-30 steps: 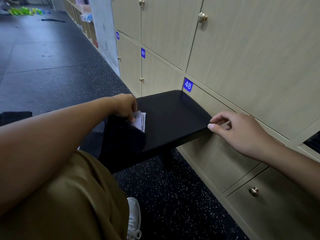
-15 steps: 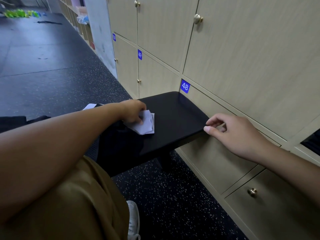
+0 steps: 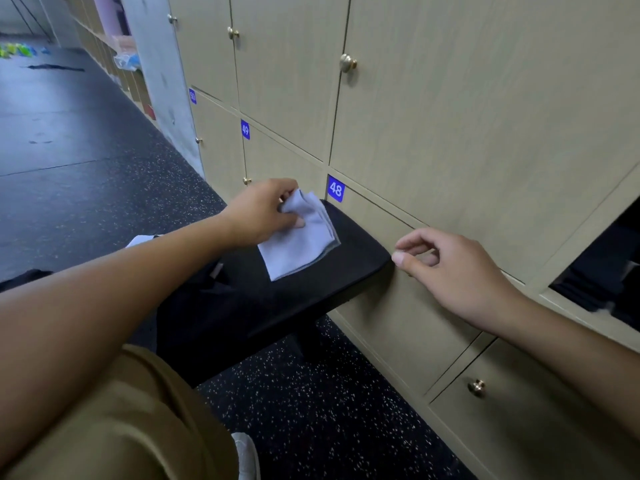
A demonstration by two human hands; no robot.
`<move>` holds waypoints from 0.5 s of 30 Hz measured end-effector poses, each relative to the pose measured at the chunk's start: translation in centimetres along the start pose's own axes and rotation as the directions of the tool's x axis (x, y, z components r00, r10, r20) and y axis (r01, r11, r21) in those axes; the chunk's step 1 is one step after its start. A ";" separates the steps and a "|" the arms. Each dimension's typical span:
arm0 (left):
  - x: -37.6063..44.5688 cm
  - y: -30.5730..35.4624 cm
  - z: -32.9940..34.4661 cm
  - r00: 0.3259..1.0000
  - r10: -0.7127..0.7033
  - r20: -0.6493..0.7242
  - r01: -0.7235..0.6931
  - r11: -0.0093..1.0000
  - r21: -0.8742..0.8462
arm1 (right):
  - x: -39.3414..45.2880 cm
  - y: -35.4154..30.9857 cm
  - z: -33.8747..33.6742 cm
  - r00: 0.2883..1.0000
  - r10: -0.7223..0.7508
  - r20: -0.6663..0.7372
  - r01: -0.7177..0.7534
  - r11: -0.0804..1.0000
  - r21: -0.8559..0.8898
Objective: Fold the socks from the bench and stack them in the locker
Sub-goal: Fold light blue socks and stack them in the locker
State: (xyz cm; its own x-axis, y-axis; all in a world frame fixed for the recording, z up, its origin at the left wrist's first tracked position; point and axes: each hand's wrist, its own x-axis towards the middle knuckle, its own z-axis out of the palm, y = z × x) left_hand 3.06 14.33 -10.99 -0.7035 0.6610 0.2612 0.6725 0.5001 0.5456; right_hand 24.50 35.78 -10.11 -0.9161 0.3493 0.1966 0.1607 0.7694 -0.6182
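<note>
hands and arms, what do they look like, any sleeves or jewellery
Both forearms are bare to the frame edge, no sleeves showing. The left hand and right hand wear no gloves, rings, watch or bands on the sides that show. The nails look short and unpainted.

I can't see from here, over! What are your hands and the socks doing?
Left hand pinches pale blue socks, lying on black bench. Right hand loosely curled, holding nothing, at bench end. Open locker at right; nothing in the way.
</note>
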 end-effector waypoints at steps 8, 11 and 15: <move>-0.6 8.0 0.9 0.968 0.236 0.088 -0.182 0.895 -0.408 | -0.7 -2.0 -2.8 0.999 0.033 0.016 -0.036 0.895 0.445; -0.9 10.2 1.6 0.957 0.272 0.103 -0.192 0.856 -0.480 | -1.6 -2.0 -3.7 0.993 0.012 0.119 -0.072 0.852 0.518; -1.3 11.9 2.8 0.960 0.251 0.129 -0.151 0.844 -0.515 | -2.8 -1.1 -4.5 0.998 0.042 0.051 -0.059 0.910 0.411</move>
State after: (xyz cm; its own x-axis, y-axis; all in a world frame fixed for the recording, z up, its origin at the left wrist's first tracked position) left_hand 12.62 21.00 -7.01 -0.4769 0.8315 0.2848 0.5550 0.0336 0.8312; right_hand 28.57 36.41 -6.54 -0.9261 0.3536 0.1314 0.0497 0.4595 -0.8868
